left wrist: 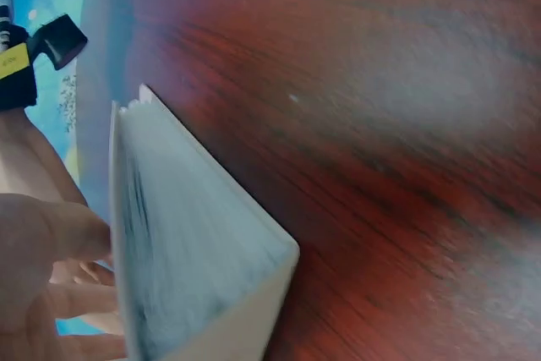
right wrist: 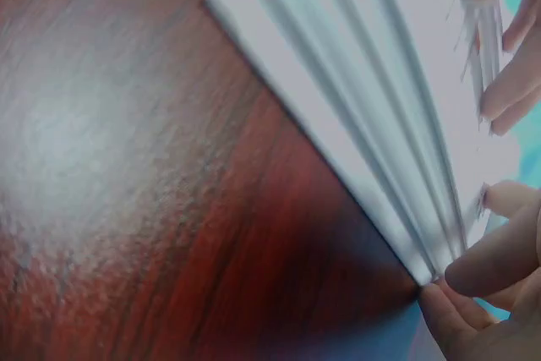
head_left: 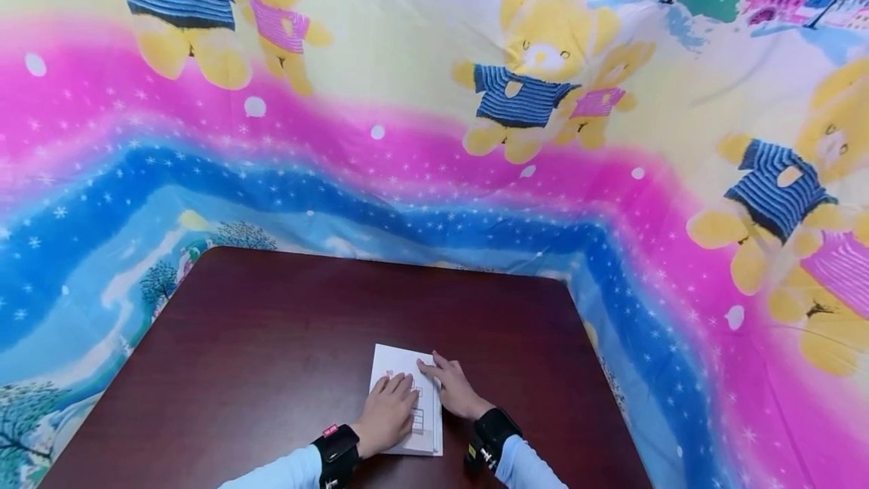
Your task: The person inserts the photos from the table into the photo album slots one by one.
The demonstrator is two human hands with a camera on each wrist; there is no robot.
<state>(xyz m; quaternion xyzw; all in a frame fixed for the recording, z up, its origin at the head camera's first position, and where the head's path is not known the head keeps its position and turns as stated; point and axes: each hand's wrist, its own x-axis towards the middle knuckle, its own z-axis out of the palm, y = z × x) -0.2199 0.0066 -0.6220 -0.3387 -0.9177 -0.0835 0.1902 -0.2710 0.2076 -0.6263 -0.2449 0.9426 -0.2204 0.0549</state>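
Note:
A thick white book (head_left: 394,359) lies on the table, its upper face marked with red printed lines and boxes. My left hand (head_left: 388,413) rests on that face with fingers extended. At the far right edge, my right hand (head_left: 458,391) pinches the book near its corner, thumb above and fingers at the side. In the left wrist view the book's page block (left wrist: 186,226) shows between two pale covers. Fanned pages (right wrist: 363,124) stand apart in the right wrist view, with fingertips at their lower corner. That view is blurred.
The dark reddish-brown table (head_left: 292,323) has rounded far corners. A printed cloth (head_left: 407,187) with teddy bears hangs behind and along both sides. Black wrist straps (head_left: 337,453) with small cameras sit on both wrists.

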